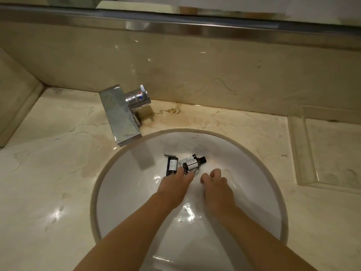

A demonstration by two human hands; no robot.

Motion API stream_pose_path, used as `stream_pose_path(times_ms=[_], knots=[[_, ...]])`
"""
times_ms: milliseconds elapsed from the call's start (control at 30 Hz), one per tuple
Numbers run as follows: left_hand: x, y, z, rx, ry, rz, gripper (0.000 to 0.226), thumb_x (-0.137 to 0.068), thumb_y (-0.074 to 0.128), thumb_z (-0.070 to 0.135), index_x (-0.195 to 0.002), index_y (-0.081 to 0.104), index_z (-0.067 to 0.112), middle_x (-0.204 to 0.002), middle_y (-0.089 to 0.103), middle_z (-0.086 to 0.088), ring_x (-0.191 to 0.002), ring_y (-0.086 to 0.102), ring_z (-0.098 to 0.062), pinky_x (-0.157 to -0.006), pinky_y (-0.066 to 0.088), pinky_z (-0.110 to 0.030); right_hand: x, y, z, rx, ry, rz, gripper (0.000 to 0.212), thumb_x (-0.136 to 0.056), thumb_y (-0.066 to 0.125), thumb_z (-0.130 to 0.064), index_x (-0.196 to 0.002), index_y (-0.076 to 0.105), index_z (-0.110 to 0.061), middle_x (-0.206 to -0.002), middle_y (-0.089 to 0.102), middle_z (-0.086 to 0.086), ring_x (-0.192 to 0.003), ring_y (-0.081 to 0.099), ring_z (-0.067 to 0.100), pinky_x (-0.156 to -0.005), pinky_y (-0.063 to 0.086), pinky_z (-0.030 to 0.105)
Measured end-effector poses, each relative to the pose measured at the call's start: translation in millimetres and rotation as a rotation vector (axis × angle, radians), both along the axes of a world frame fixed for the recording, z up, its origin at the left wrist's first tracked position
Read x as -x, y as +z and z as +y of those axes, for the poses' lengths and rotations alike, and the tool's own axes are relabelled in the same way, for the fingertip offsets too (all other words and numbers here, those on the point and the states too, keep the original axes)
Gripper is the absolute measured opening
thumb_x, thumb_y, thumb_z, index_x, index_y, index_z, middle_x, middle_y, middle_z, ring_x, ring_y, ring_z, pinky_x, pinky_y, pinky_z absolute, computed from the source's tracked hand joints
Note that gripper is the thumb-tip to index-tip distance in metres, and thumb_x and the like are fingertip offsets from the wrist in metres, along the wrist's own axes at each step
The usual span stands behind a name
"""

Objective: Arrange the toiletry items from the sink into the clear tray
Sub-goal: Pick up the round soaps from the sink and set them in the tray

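Observation:
Three small dark toiletry items lie at the bottom of the white round sink [121, 182]: a tube [171, 165] on the left, a bottle with a white label [187, 159] behind, and a dark bottle with a black cap [193, 164] over the drain. My left hand [173, 184] reaches into the basin, its fingertips touching the near ends of the tube and the dark bottle, holding nothing. My right hand [215, 184] hovers just right of the drain, fingers curled loosely, empty. The clear tray [298, 153] sits on the counter at the right and holds nothing.
A chrome faucet [122, 116] with a knob juts over the sink's far-left rim. The marble counter [48, 163] surrounds the basin. A marble backsplash and a mirror ledge run along the back.

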State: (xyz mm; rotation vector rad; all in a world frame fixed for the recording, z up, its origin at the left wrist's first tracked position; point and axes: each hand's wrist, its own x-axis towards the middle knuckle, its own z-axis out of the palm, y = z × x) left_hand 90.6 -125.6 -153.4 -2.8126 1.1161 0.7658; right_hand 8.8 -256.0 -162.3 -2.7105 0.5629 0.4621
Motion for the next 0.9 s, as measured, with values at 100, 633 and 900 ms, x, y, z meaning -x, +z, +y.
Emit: stream_pose_path(times_ms=[100,633,900], knots=[[-2.2,-0.6,1.4,0.051,0.135,-0.001,0.038,-0.091,0.051,0.010,-0.126,0.039,0.019,-0.114,0.055,-0.007,-0.090,0.063,-0.032,-0.067,0.044,-0.036,3.2,0.9,-3.6,-0.029,-0.131,-0.047,0.030,-0.080,0.049,-0.001,-0.101,0.044,-0.021,-0.106,0.041,0.004,-0.074,0.050,0.026,-0.060,0.046,0.036],[5.6,84.7,28.1,0.829,1.023,1.016,0.029,-0.089,0.050,-0.009,-0.111,0.062,0.006,-0.104,0.064,-0.020,-0.079,0.068,-0.029,-0.067,0.061,-0.027,16.8,75.9,6.8,-1.174,-0.822,-0.222,0.020,-0.090,0.055,-0.002,-0.099,0.066,-0.015,-0.095,0.065,0.007,-0.073,0.063,0.018,-0.068,0.053,0.030],[34.2,133.8,63.7,0.817,0.834,1.051,0.034,-0.084,0.057,-0.012,-0.109,0.060,0.011,-0.103,0.066,-0.019,-0.083,0.068,-0.029,-0.068,0.060,-0.026,53.5,131.3,34.7,-1.233,-0.849,-0.339,0.016,-0.086,0.061,0.001,-0.098,0.057,-0.008,-0.095,0.063,0.014,-0.076,0.061,0.022,-0.062,0.050,0.028]])
